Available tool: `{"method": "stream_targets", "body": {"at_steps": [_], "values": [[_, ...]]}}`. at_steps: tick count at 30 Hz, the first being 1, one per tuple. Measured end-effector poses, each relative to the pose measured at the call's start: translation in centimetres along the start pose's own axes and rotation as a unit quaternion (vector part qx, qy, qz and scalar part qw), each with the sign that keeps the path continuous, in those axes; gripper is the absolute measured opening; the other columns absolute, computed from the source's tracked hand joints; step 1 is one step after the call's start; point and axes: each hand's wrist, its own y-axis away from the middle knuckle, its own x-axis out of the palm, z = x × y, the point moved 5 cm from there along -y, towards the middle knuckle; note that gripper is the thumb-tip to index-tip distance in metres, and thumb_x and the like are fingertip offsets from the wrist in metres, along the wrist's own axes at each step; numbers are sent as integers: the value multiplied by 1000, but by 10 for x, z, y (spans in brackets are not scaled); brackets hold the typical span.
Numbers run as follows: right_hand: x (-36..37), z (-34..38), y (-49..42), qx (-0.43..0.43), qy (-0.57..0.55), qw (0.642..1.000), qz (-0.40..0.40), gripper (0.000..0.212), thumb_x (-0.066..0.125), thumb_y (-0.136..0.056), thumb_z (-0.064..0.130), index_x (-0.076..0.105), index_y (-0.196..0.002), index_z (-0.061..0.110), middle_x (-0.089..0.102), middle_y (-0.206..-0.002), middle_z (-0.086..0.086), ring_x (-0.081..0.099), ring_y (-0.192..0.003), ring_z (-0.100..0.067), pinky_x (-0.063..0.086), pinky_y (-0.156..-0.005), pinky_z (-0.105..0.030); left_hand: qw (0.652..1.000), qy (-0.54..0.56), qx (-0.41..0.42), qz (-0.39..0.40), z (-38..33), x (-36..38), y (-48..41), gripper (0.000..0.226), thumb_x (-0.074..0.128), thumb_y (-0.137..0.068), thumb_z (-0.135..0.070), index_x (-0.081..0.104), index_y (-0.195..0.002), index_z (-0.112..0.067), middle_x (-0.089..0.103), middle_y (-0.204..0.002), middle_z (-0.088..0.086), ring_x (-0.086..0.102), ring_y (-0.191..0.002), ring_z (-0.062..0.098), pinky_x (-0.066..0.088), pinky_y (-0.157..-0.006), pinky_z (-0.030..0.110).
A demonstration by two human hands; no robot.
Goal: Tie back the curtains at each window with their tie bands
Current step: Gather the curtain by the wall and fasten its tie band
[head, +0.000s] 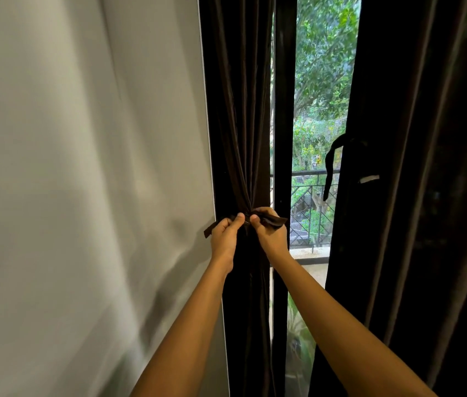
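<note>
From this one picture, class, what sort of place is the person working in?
Probably an upstairs room in a home or hotel: dark curtains hang at a tall window, a plain wall stands beside it, and a balcony railing and trees show outside.

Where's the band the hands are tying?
Mid-frame in the head view: the tie band wraps the left curtain beside the grey wall, pinched by the left hand and right hand.

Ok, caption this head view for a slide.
Left hand and right hand grip a tie band around the gathered curtain.
</note>
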Motion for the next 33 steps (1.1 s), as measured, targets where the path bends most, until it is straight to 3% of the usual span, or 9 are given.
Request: {"method": "stream_targets", "body": {"at_steps": [3,6,8,10,13,19,25,29,33], "values": [[0,0,-2,24,0,1000,-8,30,63,-89,10,58,-117,2,63,-96,-3,59,-88,-8,42,-66,2,999,-9,33,-13,-6,-1,1,22,64,-88,-34,62,-89,-13,69,-92,4,65,-90,21,53,-77,31],[2,-3,-5,32,45,998,-10,22,62,-90,16,66,-107,2,67,-95,-9,60,-89,-14,39,-61,2,999,-25,43,-6,-10,0,-1,16,64,-88,-35,63,-102,-28,69,-105,-1,65,-101,19,53,-90,39],[2,-4,-5,47,39,998,-15,24,63,-90,19,67,-101,-2,68,-93,-12,62,-87,-16,44,-64,-6,999,-29,33,3,-9,1,-2,11,64,-87,-37,66,-97,-34,70,-105,-2,65,-101,19,52,-93,43],[2,-2,-3,49,38,998,-8,22,62,-90,19,68,-96,-1,67,-87,-9,63,-85,-17,47,-67,-17,1000,-21,18,2,-6,1,-2,10,65,-86,-37,69,-91,-30,71,-102,1,66,-98,20,52,-93,45],[3,2,-1,31,54,998,-2,19,60,-91,19,70,-94,3,66,-82,-4,62,-79,-15,44,-61,-11,1000,-16,4,-6,-5,2,0,15,65,-87,-35,71,-88,-21,71,-98,5,67,-95,22,52,-92,44],[0,-5,2,63,22,998,-9,20,58,-93,17,67,-101,0,63,-84,-3,58,-74,-6,40,-54,-1,1000,1,-17,-15,-6,4,5,13,67,-87,-31,68,-80,-21,70,-92,4,65,-92,21,52,-84,36],[4,1,8,45,-18,999,-14,10,59,-92,10,63,-97,3,64,-84,-1,63,-80,-3,45,-67,-4,998,43,-44,4,-4,5,4,18,70,-82,-33,72,-90,-17,72,-99,10,67,-97,28,50,-95,49],[4,0,5,47,-28,998,9,19,62,-90,15,65,-106,4,66,-96,-6,63,-95,-17,51,-85,-26,997,46,-52,14,-6,4,3,21,67,-85,-31,70,-99,-14,72,-101,10,68,-96,27,51,-95,48],[3,0,7,60,-32,998,-4,16,61,-91,15,66,-101,3,65,-88,-4,61,-82,-8,46,-65,-5,998,34,-45,-5,-6,5,5,16,65,-87,-31,67,-94,-17,71,-100,10,67,-94,27,53,-91,47]]}}
